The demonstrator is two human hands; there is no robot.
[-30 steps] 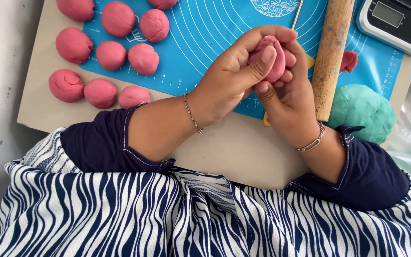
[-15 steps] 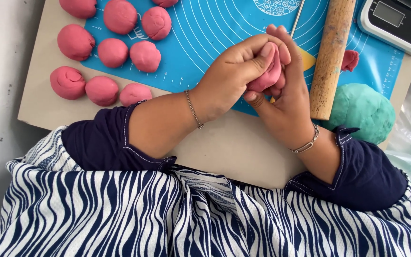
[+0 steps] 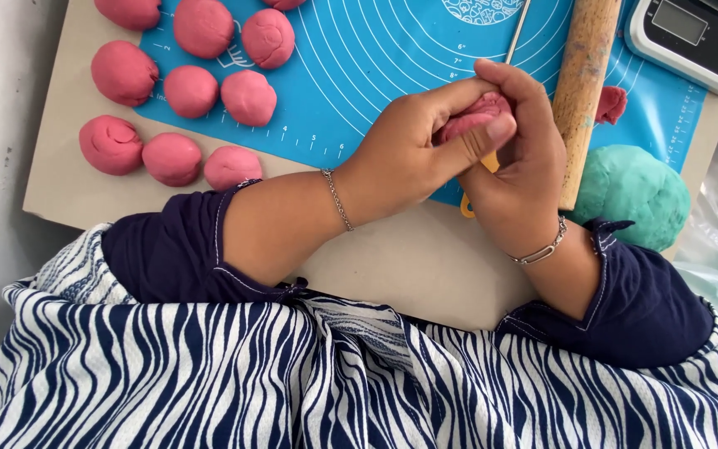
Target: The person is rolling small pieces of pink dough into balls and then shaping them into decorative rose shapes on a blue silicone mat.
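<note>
The soft pink lump of dough (image 3: 477, 116) sits cupped between both my palms, over the near edge of the blue silicone baking mat (image 3: 376, 75) with its white ring lines; its surface looks matte and a little creased, and only a small part shows between my fingers. My left hand (image 3: 413, 154) is wrapped over it from the left, thumb pressed on top, and my right hand (image 3: 525, 158) closes round it from the right, fingers curled over, so both are clamped on the dough. Just right of my hands lies a wooden rolling pin (image 3: 585, 75), and past it a small pink scrap of dough (image 3: 611, 104) and a large rounded green mass of dough (image 3: 631, 193). Left on the mat and the pale board (image 3: 68, 199) rest smooth pink dough balls (image 3: 209, 83) in rows. A white digital kitchen scale (image 3: 691, 37) stands at the far right corner.
</note>
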